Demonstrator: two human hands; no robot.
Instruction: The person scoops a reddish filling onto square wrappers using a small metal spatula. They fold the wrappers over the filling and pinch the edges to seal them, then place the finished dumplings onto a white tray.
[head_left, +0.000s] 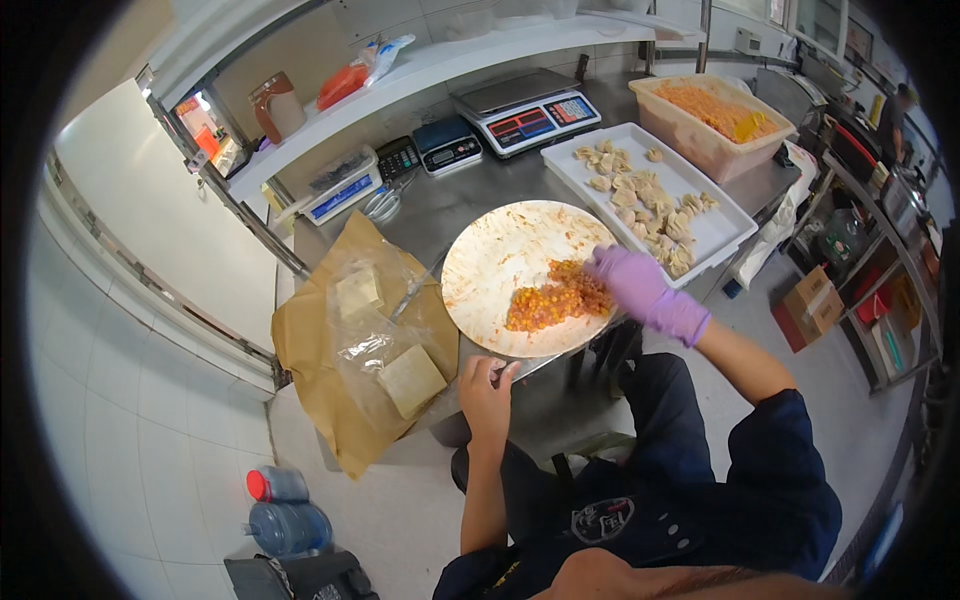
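Note:
My right hand (637, 289), in a purple glove, is at the right edge of a large round plate (487, 247), beside the filling with corn (551, 304); its fingertips are too blurred to tell whether they hold anything. My left hand (487, 382) is bare, with fingers curled near the table's front edge just below the plate; what lies between its fingers is unclear. Two stacks of dough wrappers (412, 380) lie on brown paper (300, 330) at the left, partly under clear plastic. Folded dumplings (637, 195) sit in a white tray (724, 217) behind my right hand.
A tub (675, 135) of orange filling stands at the back right. Along the back are a large scale (525, 124), a small scale (450, 154), a calculator (397, 159) and scissors (384, 204). A shelf (450, 56) runs above. A cardboard box (810, 307) stands at the right; a person is far off.

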